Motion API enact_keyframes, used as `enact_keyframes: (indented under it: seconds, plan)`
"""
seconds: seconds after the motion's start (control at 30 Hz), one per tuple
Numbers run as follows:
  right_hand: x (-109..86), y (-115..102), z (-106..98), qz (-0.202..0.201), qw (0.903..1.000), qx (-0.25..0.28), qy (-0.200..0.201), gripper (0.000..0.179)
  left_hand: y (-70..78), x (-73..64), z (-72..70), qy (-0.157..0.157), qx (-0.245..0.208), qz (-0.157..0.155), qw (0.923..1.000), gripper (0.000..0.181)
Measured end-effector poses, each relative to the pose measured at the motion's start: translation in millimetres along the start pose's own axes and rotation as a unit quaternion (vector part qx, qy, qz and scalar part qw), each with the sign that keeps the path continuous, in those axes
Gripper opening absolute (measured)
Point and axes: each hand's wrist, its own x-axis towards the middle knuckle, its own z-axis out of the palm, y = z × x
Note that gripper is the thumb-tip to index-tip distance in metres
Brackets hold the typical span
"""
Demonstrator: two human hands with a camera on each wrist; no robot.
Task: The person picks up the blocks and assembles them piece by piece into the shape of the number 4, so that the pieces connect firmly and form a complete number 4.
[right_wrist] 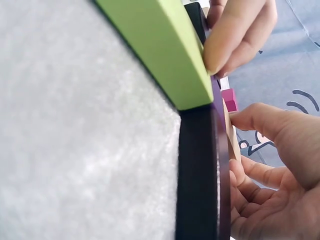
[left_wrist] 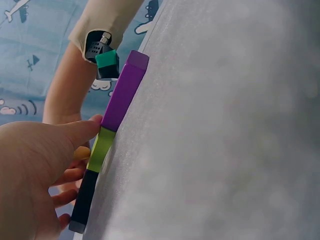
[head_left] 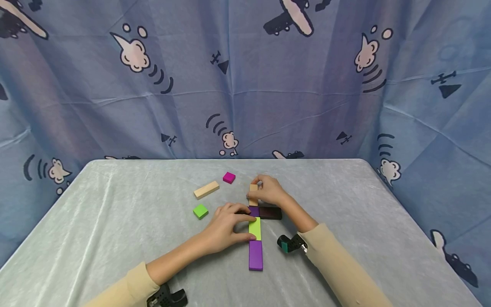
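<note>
On the worktop (head_left: 115, 221), covered with a grey cloth, a line of flat blocks runs away from the person. Nearest is a long purple block (head_left: 255, 255), then a lime block (head_left: 255, 228) touching its far end, then a small purple block (head_left: 254, 210), and at the far end a tan block (head_left: 253, 194). A dark block (head_left: 270, 212) lies crosswise, touching the right side of the small purple block.

The left hand (head_left: 226, 226) rests on the worktop just left of the line. Its fingers are nearly straight and their tips press against the left edge of the lime block; it does not grasp anything. In the left wrist view the thumb (left_wrist: 82, 131) touches the joint between the long purple block and the lime block.

The right hand (head_left: 268, 190) is at the far end of the line, and its curled fingers pinch the tan block, which lies flat on the cloth in line with the others.

Left of the line, apart from it, lie a green cube (head_left: 200, 211), a long tan bar (head_left: 206, 189) and a magenta cube (head_left: 229, 177). Behind the worktop hangs a blue curtain (head_left: 268, 85) with printed planes and clouds.
</note>
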Motion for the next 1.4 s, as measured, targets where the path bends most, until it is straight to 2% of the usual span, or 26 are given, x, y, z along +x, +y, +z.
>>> enact_keyframes:
  seconds: [1.1, 1.4]
  plan:
    - [-8.5, 5.2, -0.7, -0.052, 0.9985, 0.004, -0.012, 0.055, -1.2, 0.5, 0.4, 0.0, -0.003, 0.002, 1.0, 0.041]
    - [-18.2, 8.5, -2.1, -0.073, 0.9972, 0.006, -0.011, 0.057, -0.6, 0.6, 0.0, -0.002, -0.007, 0.001, 1.0, 0.041]
